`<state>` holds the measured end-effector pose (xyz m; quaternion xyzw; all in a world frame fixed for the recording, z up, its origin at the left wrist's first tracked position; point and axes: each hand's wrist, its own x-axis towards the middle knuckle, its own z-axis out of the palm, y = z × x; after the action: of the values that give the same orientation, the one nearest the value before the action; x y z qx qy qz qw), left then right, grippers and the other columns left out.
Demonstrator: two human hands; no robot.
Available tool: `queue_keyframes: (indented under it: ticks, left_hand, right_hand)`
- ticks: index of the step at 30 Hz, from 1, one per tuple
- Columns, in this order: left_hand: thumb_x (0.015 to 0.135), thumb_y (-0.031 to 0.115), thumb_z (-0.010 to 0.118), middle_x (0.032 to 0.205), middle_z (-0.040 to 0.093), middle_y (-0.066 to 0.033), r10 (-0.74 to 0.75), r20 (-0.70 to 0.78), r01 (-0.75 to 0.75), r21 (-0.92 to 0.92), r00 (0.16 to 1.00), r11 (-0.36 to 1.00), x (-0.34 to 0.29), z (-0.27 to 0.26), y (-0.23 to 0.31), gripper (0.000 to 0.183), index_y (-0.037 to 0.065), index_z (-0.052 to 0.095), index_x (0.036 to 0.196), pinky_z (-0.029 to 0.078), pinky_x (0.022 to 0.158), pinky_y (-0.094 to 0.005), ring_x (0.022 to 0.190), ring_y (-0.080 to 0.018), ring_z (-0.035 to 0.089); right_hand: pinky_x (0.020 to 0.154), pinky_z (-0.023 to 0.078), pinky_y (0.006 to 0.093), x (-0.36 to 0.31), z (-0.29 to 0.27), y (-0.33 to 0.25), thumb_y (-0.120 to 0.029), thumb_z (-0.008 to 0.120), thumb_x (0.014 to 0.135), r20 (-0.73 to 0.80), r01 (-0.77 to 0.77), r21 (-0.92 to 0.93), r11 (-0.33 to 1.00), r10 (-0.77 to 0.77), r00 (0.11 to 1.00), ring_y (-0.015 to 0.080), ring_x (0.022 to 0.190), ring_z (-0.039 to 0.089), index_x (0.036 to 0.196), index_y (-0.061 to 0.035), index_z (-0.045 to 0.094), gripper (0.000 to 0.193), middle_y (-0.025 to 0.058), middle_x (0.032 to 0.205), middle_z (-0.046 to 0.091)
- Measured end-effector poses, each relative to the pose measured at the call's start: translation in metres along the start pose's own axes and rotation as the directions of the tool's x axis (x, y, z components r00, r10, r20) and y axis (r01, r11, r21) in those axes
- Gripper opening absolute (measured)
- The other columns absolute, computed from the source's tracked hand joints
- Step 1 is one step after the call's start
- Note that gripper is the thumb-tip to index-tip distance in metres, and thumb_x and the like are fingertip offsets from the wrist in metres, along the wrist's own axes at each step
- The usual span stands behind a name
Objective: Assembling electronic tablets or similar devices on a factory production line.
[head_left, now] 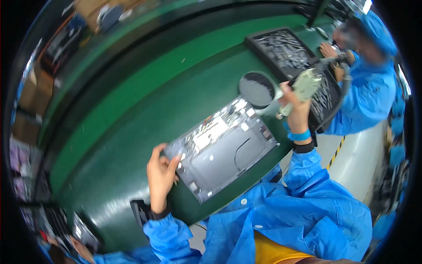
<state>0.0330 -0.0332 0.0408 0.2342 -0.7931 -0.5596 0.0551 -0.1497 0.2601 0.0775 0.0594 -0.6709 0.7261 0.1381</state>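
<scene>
A grey laptop base (215,169) lies open on the green bench, turned at a slant, with silvery boards along its far side and a dark cable across it. My left hand (160,176) grips its left end, thumb on top and fingers at the edge. Raised past the far right corner, my right hand (297,110) is wrapped round a pale green powered screwdriver (307,83) with a hose or cord. Its tip is blurred and seems clear of the laptop base. Just left of that hand stands a round dish (273,92) with dark, fine-patterned contents.
Two black trays (250,44) full of small dark parts stand at the far right. A co-worker in blue (365,97) has hands beside them. The green bench (114,176) stretches left, where another person's hand (81,248) shows near a dark panel. Boxes (35,94) sit beyond the bench.
</scene>
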Motion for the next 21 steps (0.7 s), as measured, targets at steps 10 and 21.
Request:
queue_keyframes:
  ticks: [10, 21]
  left_hand:
    - [0.086, 0.03, 0.063, 0.059, 0.057, -0.0101, 0.033, -0.23, 0.021, 0.231, 0.973, 0.973, -0.023, 0.006, 0.006, 0.041, -0.005, 0.053, 0.104, 0.037, 0.039, -0.0236, 0.043, -0.0113, 0.049]
    - [0.076, 0.034, 0.07, 0.062, 0.062, -0.0134, 0.079, -0.271, 0.057, 0.459, 0.959, 0.886, -0.07, 0.034, 0.022, 0.036, -0.002, 0.061, 0.078, 0.047, 0.057, -0.0385, 0.057, -0.0282, 0.059]
  right_hand:
    - [0.062, 0.045, 0.0291, 0.005, -0.021, 0.016, -0.026, 0.074, 0.073, 0.236, 0.045, -0.249, 0.967, 0.015, 0.972, 0.0096, 0.068, 0.05, 0.093, 0.0033, 0.059, 0.038, 0.0072, 0.073, 0.059]
    - [0.073, 0.051, 0.0351, -0.072, -0.056, 0.0, -0.022, 0.068, 0.075, 0.244, 0.018, -0.473, 0.881, 0.111, 0.963, 0.0265, 0.078, 0.063, 0.096, -0.0024, 0.059, 0.03, 0.0125, 0.081, 0.064]
